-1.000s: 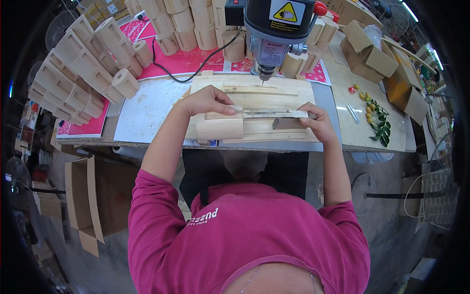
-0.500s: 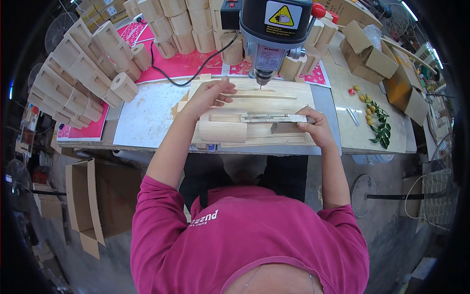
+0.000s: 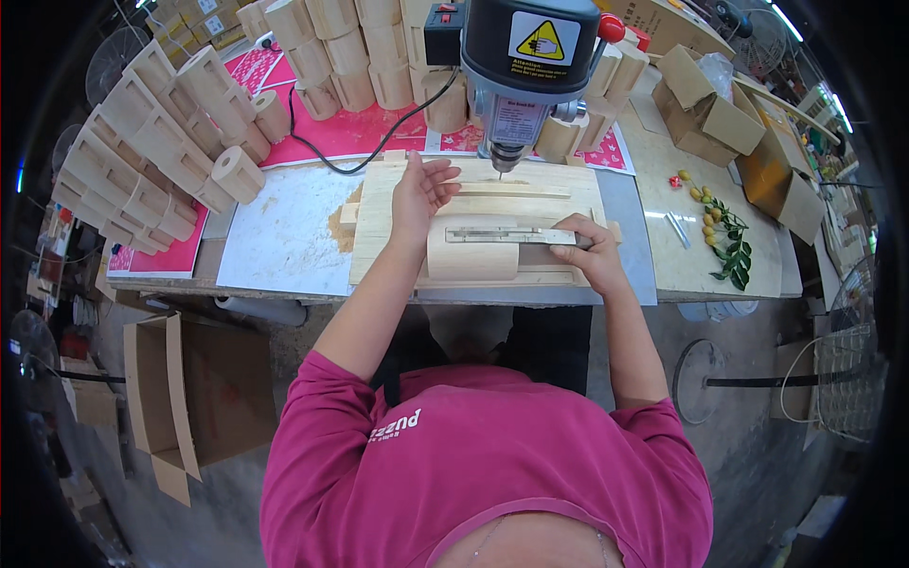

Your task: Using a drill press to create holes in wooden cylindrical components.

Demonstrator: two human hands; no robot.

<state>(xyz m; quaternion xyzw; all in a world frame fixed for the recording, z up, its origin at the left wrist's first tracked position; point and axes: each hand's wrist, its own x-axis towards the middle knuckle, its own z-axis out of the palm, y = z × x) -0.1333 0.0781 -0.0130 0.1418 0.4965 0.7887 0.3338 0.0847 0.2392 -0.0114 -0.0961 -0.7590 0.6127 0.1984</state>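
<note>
A pale wooden board (image 3: 379, 248) lies on the bench under a drill press (image 3: 528, 59), whose bit (image 3: 501, 170) points down at a thin wooden slat (image 3: 530, 192). My left hand (image 3: 420, 193) rests on the board just left of the bit, fingers spread and holding nothing. In front of it sits a rounded wooden block (image 3: 466, 262) with a metal bar (image 3: 507, 235) laid across its top. My right hand (image 3: 589, 250) is closed around the right end of that bar, at the board's right edge.
Stacks of cylindrical and boxy wooden parts (image 3: 170, 142) crowd the back and left of the bench. Cardboard boxes (image 3: 705, 104) stand at the right, beside a leafy sprig with small yellow fruits (image 3: 724, 232). A black cable (image 3: 360, 151) crosses the red mat. An open carton (image 3: 175, 398) stands on the floor at the left.
My left hand has lifted its fingers off the slat and spread them nearer the drill bit. My right hand has stayed on the bar's end.
</note>
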